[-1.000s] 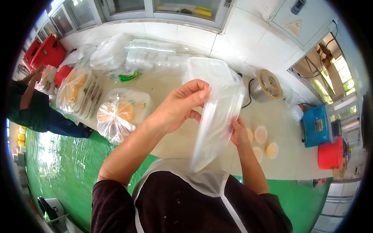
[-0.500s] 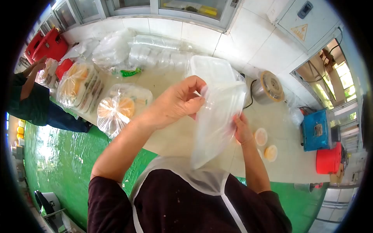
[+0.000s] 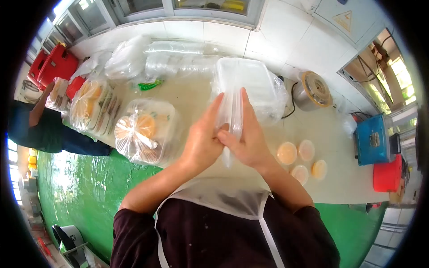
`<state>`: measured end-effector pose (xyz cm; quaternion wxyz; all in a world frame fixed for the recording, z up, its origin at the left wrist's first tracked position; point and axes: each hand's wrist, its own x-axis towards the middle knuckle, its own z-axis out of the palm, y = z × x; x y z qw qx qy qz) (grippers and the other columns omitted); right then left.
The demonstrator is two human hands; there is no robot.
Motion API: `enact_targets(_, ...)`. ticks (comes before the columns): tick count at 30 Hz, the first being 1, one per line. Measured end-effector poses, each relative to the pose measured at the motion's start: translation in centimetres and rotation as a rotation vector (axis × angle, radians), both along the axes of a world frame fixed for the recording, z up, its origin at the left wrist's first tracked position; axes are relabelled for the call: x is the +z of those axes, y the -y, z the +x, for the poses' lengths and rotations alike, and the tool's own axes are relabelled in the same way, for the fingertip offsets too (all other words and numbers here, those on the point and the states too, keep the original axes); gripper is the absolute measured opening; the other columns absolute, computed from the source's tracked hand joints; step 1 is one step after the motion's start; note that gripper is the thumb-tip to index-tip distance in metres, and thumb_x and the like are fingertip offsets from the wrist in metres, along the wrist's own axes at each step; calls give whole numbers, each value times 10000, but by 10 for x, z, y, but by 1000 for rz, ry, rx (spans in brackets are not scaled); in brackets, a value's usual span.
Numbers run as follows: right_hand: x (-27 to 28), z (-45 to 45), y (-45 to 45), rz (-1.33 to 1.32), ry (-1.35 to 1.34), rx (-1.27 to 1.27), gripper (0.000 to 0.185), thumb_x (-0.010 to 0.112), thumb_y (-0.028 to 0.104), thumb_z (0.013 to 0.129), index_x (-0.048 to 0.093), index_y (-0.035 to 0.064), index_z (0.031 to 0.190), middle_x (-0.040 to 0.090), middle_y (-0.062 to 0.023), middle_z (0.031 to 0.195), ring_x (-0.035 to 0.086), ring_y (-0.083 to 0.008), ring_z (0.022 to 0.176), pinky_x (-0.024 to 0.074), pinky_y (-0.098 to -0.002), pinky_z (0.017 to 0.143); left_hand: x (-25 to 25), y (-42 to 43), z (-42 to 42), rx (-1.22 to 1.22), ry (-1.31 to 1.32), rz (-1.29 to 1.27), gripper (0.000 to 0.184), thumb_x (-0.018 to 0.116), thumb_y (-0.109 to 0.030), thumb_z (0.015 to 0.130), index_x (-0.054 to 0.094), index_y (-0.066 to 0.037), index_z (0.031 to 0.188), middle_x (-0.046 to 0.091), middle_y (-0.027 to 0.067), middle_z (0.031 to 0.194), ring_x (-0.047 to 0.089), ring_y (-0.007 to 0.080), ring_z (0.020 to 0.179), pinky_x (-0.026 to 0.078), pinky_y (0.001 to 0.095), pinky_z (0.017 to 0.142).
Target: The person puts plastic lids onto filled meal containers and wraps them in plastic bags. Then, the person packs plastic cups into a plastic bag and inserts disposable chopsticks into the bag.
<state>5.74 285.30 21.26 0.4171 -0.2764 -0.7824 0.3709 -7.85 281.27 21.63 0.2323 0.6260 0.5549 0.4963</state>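
A translucent plastic bag (image 3: 230, 109) stands on edge between my two palms, its lower tip hanging below them. My left hand (image 3: 199, 139) presses it from the left with the fingers straight. From the other side my right hand (image 3: 251, 142) presses against it, its thumb crossing toward the left hand. Behind the fingers lies a stack of clear plastic containers (image 3: 259, 79), partly wrapped in film. To the right of my right hand are several small lidded cups (image 3: 287, 153) with orange or pale contents. Left of my hands sits a tied clear bag (image 3: 149, 134) holding a container and cups.
More bagged food containers (image 3: 90, 109) stand at the table's left, near another person (image 3: 40, 127). Clear packaging (image 3: 178, 62) lines the wall. A steel pot (image 3: 313, 94) is at the back right. A blue box (image 3: 373, 139) and red bucket (image 3: 387, 174) stand at the right end.
The plastic bag was spread between my hands, pinched at its top by the left. Now both palms are together around it, and my right hand has moved left, uncovering the cups.
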Motion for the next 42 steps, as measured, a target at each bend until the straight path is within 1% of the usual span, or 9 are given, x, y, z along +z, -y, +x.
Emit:
enact_targets(6, 36, 62, -42, -344, -270, -334, 399, 439, 292, 933, 511, 18, 1213, 597, -107, 1086, 595, -227, 947, 484, -349, 750, 24, 23, -69, 216, 693, -16, 378, 460, 14, 855, 463, -35, 1230, 549, 144, 1188, 635, 226, 882, 520, 276, 627)
enact_targets(8, 61, 108, -68, 666, 364, -516, 354, 394, 254, 925, 586, 27, 1118, 625, -100, 983, 595, -201, 844, 469, -295, 732, 18, 43, -109, 270, 817, -32, 344, 478, -22, 853, 485, -55, 1195, 555, 149, 1173, 635, 231, 867, 522, 300, 609)
enact_targets(9, 76, 115, -60, 625, 476, -605, 336, 394, 205, 920, 589, 12, 1113, 622, -119, 1032, 594, -219, 916, 467, -315, 783, 9, 63, -131, 322, 880, -19, 327, 487, -40, 852, 496, -65, 1178, 558, 152, 1166, 635, 234, 860, 523, 313, 599)
enact_targets(15, 10, 7, -146, 340, 227, -70, 430, 452, 266, 876, 465, 14, 1225, 542, -156, 1187, 522, -272, 1084, 449, -378, 857, 1, 133, -133, 663, 1089, 130, 310, 512, -296, 901, 531, -38, 1071, 654, 127, 889, 635, 187, 555, 461, 237, 410)
enact_targets(26, 10, -116, -69, -307, 27, 889, 671, 506, 484, 854, 297, 79, 1347, 533, -152, 1199, 579, -328, 980, 472, -454, 744, 31, 246, -82, 992, 693, 432, 222, 492, -188, 895, 485, -87, 1092, 611, 64, 747, 582, 112, 474, 404, 214, 354)
enact_targets(29, 47, -133, 26, -699, 126, 1000, 410, 529, 352, 874, 499, 12, 1101, 589, -151, 903, 602, -243, 710, 487, -386, 606, 42, 259, -76, 1096, 652, 517, 202, 516, -183, 887, 515, -73, 1056, 616, 55, 764, 575, 104, 501, 429, 216, 395)
enact_targets(38, 17, -193, 42, -30, 101, 645, 238, 558, 255, 878, 606, 27, 925, 600, -86, 705, 582, -212, 620, 470, -321, 559, 22, 352, -68, 1095, 384, 155, 119, 524, -135, 887, 473, -32, 854, 579, 54, 707, 578, 121, 610, 487, 267, 547)
enact_targets(40, -25, -237, 16, -170, 149, 1016, 241, 534, 144, 853, 567, 13, 1053, 554, -15, 761, 508, -101, 666, 412, -217, 604, -21, 382, -87, 1245, 390, 147, 114, 487, -141, 905, 469, -31, 879, 564, 56, 719, 581, 141, 641, 493, 290, 573)
enact_targets(42, 9, -209, 125, -386, 164, 1102, 189, 607, 95, 795, 614, 7, 962, 509, 27, 721, 416, -53, 601, 329, -184, 546, -94, 413, -111, 1177, 871, 605, 60, 486, -119, 902, 501, -63, 918, 545, 57, 778, 554, 154, 649, 483, 294, 555)
